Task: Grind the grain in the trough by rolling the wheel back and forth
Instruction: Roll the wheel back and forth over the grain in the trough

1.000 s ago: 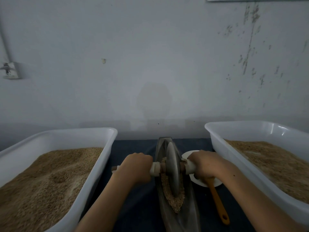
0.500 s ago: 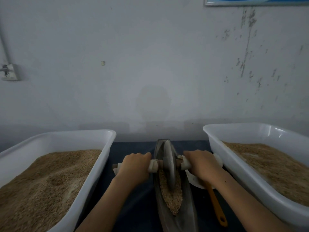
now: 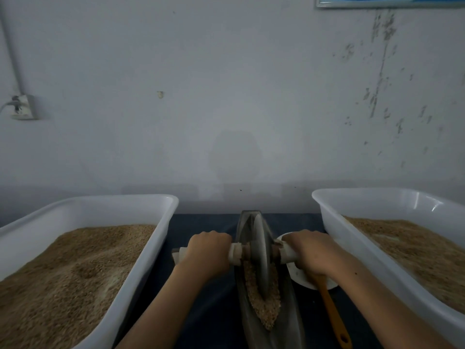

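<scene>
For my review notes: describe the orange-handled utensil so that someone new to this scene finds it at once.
Start at the big white tub of grain on the right. Beside its inner wall a small white dish sits on the dark cloth, under the right hand. The utensil runs from that dish toward the viewer; it alone is orange, with a hole at its end.

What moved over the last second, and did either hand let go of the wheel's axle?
The wheel rolled away along the trough, toward its far end. Left hand and right hand kept gripping the axle. Grain tubs, bowl and orange-handled utensil stayed put.
</scene>
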`<state>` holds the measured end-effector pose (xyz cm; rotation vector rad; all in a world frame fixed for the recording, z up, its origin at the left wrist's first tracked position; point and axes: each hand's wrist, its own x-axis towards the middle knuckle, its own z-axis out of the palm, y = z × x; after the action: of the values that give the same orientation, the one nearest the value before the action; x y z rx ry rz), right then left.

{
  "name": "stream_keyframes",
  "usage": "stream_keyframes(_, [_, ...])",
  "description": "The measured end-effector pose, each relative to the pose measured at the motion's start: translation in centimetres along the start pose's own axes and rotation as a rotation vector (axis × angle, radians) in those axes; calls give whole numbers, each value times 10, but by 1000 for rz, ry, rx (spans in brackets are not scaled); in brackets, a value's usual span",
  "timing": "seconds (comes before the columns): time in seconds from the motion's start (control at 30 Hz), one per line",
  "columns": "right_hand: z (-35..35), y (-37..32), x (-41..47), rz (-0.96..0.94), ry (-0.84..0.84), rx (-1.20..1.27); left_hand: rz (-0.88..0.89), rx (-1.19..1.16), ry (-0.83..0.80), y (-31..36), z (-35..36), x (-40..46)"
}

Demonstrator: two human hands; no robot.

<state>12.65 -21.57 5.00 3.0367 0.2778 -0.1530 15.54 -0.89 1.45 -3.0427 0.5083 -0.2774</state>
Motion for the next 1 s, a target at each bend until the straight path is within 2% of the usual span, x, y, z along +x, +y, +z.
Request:
stream_keyframes(0.1, [12, 1, 3, -1, 194, 12, -46, 31, 114, 5, 2, -1])
stream_keyframes(0.23, [19, 0, 7, 10, 289, 7, -63, 37, 188, 6, 4, -3])
stream_keyframes(0.33, [15, 1, 6, 7, 227, 11, -43, 32, 162, 5, 2, -4])
stream_keyframes(0.57, [-7, -2, -4, 4, -102, -11, 26, 35, -56, 2, -6, -4])
stream_keyframes(0.67, [-9, -3, -4, 0, -149, -16, 26, 33, -72, 2, -6, -4])
stream_keyframes(0.77, [-1, -1, -1, 26, -42, -4, -3, 45, 31, 5, -2, -6])
stream_keyframes(0.93, [20, 0, 7, 35, 271, 15, -52, 54, 189, 8, 6, -5])
stream_keyframes(1.0, [23, 0, 8, 27, 326, 2, -56, 45, 231, 8, 8, -5])
